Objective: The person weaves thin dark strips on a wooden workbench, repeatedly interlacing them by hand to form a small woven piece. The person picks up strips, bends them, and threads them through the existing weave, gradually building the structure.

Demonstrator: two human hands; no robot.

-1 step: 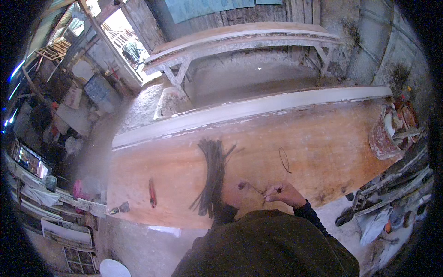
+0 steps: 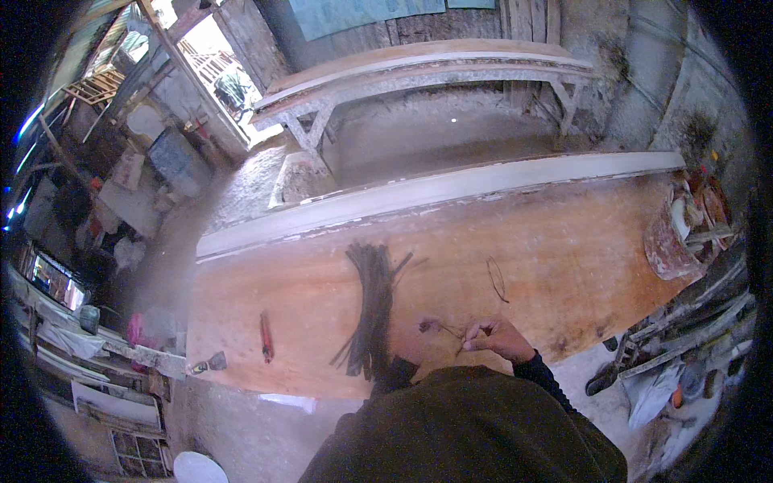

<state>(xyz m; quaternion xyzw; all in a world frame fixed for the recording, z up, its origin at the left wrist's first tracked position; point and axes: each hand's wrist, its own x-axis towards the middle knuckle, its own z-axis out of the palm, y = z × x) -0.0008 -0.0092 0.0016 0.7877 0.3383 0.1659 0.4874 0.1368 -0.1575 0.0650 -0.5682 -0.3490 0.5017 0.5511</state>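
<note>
Smooth orange-brown wooden tabletop (image 2: pixel 580 249) here, and at lower centre of the frame the right hand (image 2: pixel 499 338) pinches a thin, dark, bent strand (image 2: pixel 452 331)! It runs leftward to the left hand (image 2: pixel 412 335), grip too blurred to tell; flat dark strips (image 2: pixel 371 306) lie bundled just left.

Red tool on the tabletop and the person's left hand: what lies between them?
In the head view, a bundle of dark strips lies on the tabletop between the red tool and the left hand.
</note>
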